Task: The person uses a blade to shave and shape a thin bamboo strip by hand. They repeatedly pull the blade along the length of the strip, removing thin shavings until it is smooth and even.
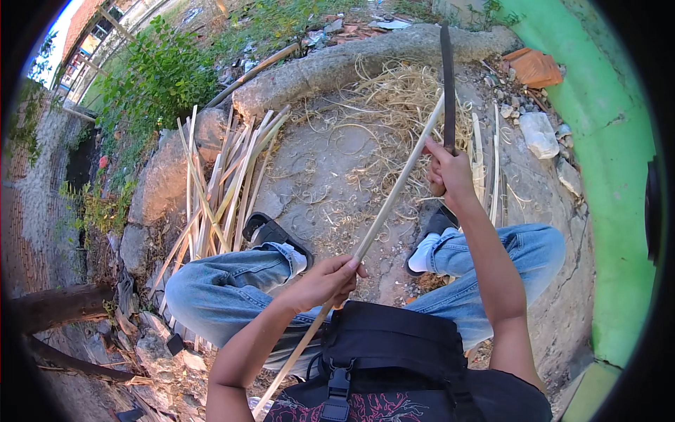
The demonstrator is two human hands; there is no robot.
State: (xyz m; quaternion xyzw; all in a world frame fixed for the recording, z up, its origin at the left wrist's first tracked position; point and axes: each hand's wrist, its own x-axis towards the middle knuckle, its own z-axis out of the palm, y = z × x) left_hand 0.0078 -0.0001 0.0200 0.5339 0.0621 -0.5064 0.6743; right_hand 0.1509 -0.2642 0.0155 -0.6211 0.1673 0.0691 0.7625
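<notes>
One pale strip (399,181) | left fingers (343,281) wrapped round it | right fingers (436,169) clasping machete (448,84) alongside

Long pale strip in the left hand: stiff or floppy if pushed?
Probably fairly stiff: the strip runs almost straight beyond the left hand. Likely light, being so slim. Might flex under a firm push, given its length.

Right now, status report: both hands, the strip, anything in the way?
Left hand gripping long pale wooden strip, held slanted. Right hand gripping machete, blade beside strip's far end. Curled shavings on ground beyond; no obstruction seen along strip.
</notes>
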